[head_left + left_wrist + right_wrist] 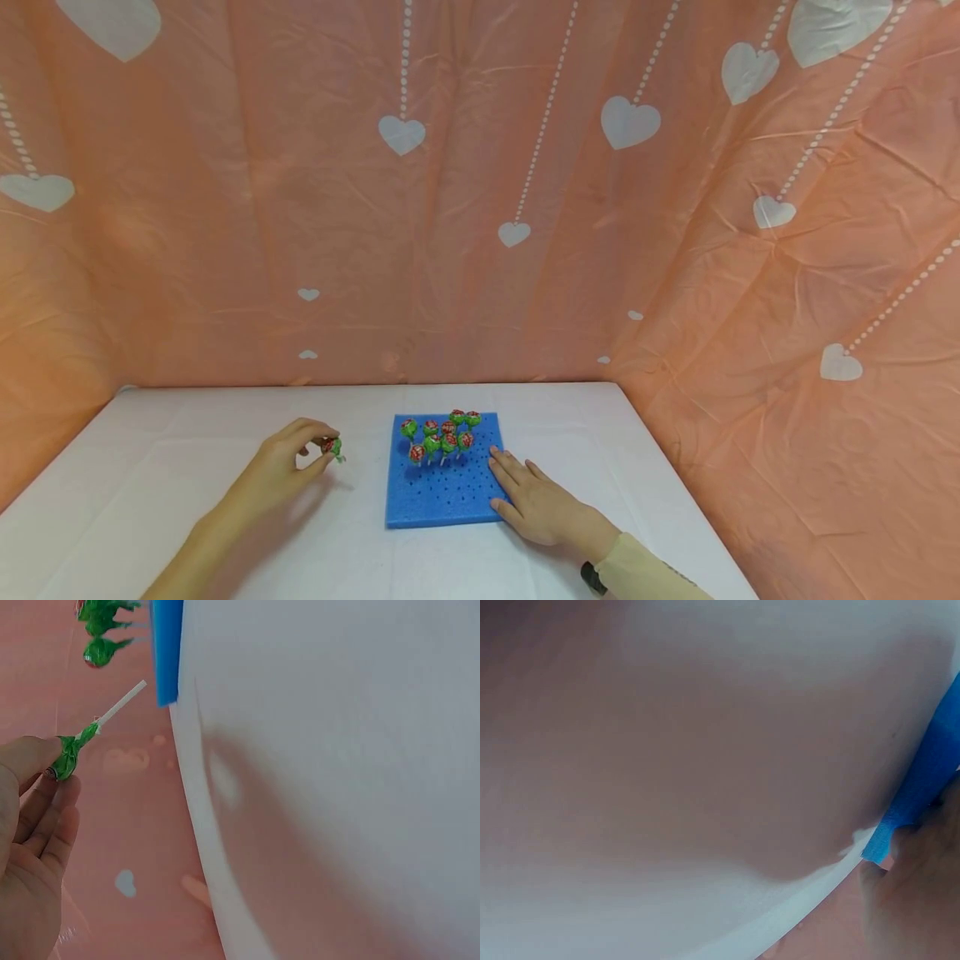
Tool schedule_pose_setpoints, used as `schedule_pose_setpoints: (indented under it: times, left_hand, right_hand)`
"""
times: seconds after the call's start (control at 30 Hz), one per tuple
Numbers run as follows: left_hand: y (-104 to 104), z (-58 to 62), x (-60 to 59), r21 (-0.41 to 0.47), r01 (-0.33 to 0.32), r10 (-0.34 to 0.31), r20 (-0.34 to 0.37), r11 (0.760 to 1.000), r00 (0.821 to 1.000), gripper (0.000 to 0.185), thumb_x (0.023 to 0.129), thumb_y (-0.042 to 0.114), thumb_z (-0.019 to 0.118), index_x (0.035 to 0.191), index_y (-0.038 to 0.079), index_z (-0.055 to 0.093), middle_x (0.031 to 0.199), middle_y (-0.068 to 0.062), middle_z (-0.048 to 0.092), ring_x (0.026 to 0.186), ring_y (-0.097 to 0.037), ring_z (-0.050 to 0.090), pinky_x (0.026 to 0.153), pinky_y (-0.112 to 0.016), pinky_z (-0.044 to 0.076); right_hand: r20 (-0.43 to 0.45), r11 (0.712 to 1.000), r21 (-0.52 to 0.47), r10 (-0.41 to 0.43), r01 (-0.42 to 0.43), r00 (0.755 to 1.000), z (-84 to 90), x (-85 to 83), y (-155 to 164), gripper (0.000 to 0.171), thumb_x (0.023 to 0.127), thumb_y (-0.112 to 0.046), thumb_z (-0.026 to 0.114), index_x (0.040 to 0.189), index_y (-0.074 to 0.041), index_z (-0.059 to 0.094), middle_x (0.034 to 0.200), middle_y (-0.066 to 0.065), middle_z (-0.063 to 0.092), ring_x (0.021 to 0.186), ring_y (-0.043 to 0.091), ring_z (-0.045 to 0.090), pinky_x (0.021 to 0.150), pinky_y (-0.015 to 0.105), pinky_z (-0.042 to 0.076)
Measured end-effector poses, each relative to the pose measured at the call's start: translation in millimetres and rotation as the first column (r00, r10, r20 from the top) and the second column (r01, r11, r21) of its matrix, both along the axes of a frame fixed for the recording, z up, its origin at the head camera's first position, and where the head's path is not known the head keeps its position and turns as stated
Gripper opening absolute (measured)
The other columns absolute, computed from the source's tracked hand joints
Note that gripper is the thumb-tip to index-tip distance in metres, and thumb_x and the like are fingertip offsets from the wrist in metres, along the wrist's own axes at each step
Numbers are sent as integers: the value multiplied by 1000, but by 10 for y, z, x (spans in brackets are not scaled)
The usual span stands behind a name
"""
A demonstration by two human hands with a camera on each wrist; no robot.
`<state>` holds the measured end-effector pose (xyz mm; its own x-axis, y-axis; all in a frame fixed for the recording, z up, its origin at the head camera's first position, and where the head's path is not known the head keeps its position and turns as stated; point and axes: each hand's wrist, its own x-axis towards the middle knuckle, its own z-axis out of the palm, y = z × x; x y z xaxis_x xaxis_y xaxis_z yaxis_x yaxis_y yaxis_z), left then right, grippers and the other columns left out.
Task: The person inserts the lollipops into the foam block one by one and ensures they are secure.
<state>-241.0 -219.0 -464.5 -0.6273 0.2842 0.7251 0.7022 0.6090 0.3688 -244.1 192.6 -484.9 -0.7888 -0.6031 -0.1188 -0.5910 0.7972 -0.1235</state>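
White table [187,467], pink heart-patterned backdrop [300,208]

Left hand [288,458] fingers pinched; right hand [536,500] lies flat.

In the left wrist view the left hand [30,847] is running off the left and bottom edges, and its thumb is covering part of the lollipop [69,754] head. The standing lollipops [101,630] are being cut by the top edge. In the right wrist view the right hand [919,892] is showing only as a blurred patch at the lower right corner, and the blue foam board [930,769] is running off the right edge. In the head view the lollipop wrappers' print is staying too small to read.
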Motion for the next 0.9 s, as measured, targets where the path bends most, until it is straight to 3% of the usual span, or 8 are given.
schedule_pose_setpoints:
  times: [0.27, 0.47, 0.63, 0.9]
  left_hand:
    - [191, 18, -39, -2, 85, -85, -67, 996, 994, 42, 69, -15, 84, 102, 7, 72, 99, 0, 70, 82, -12, 66, 67, -19, 55]
    - [284, 35, -54, -13, 78, -79, -46, 997, 996, 39, 72, -13, 84, 103, 9, 73, 102, 1, 71, 85, -13, 66, 66, -26, 57]
    - [372, 73, -75, -16, 108, -109, -33, 994, 993, 40, 73, -14, 83, 104, 9, 72, 103, 1, 71, 85, -13, 66, 65, -31, 59]
    - [545, 132, -92, -16, 129, -130, -24, 991, 991, 34, 77, -9, 82, 104, 9, 73, 103, 1, 71, 85, -12, 64, 65, -25, 56]
  right_hand:
    - [-11, 1000, -2, -1, 1, 1000, -2, 4, 0, 70, 112, -49, 31, 164, -3, 25, 173, 11, 16, 158, 28, 21, 125, 56, 26]
    - [-16, 1000, -16, 18, -18, 1000, -13, -4, 4, 70, 112, -50, 30, 163, -2, 25, 173, 13, 17, 158, 32, 22, 123, 59, 26]
    - [-24, 1000, -14, 23, -24, 999, -1, -2, 6, 70, 112, -50, 30, 163, -2, 26, 172, 14, 18, 157, 33, 23, 123, 59, 27]
    - [1, 1000, 0, 3, -3, 1000, 8, -12, -1, 69, 112, -49, 31, 164, -3, 24, 173, 11, 16, 158, 29, 20, 125, 56, 25]
